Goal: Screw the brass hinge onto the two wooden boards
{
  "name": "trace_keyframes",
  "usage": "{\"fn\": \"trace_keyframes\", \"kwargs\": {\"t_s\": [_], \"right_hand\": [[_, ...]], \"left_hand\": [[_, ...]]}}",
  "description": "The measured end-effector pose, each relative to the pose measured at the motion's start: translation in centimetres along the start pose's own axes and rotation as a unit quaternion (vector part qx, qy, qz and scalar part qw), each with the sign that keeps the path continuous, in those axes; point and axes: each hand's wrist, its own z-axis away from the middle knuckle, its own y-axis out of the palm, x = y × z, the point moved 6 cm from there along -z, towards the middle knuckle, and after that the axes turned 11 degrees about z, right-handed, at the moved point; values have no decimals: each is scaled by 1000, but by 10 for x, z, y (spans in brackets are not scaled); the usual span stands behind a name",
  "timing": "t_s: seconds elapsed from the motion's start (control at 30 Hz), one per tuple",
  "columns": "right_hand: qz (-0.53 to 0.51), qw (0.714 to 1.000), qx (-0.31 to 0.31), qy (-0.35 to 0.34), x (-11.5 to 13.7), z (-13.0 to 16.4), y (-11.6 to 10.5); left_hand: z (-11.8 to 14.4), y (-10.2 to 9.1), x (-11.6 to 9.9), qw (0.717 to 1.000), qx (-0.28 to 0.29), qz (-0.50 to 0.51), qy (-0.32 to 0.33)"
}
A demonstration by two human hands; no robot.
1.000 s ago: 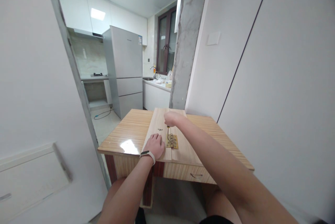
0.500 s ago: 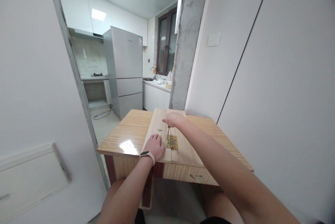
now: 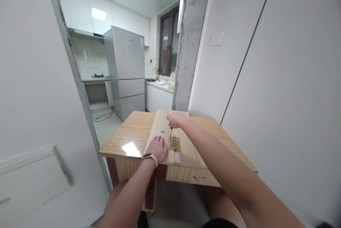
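Observation:
My right hand [image 3: 177, 119] is closed around the handle of a screwdriver [image 3: 171, 134], whose shaft points down at a brass hinge [image 3: 177, 144]. The hinge lies spread across the seam between two pale wooden boards [image 3: 162, 119], with its knuckle along the seam. The screwdriver's tip meets the hinge's left leaf; the screw under it is too small to make out. Flat on the left board, just left of the hinge, rests my left hand [image 3: 157, 148], its fingers stretched forward. A small pile of screws [image 3: 162, 131] lies on that board beyond my left fingers.
The boards lie on a striped wooden table [image 3: 125, 132] with a drawer handle [image 3: 199, 178] at its front. Past the doorway stand a grey refrigerator [image 3: 129, 57] and a sink counter [image 3: 160, 93]. A white wall [image 3: 279, 96] rises close on the right.
My right hand has turned a little on the screwdriver; its thumb, which stuck out to the left, is now tucked in. My left hand stays in place on the board.

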Motion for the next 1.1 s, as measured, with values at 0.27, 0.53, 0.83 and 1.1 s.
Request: {"fn": "trace_keyframes", "kwargs": {"t_s": [0.27,0.53,0.83,1.1], "right_hand": [[-73,996,-50,21,-1,3,4],[-36,998,5,56,2,0,4],[-13,1000,4,10,4,7,-5],[-91,994,-55,38,-6,9,6]], "left_hand": [[0,0,1,1000,-4,-4,0],[-1,1,0,1000,-5,-2,5],[1,-1,-1,1000,-2,-4,1],[1,-1,-3,1000,11,2,-14]]}}
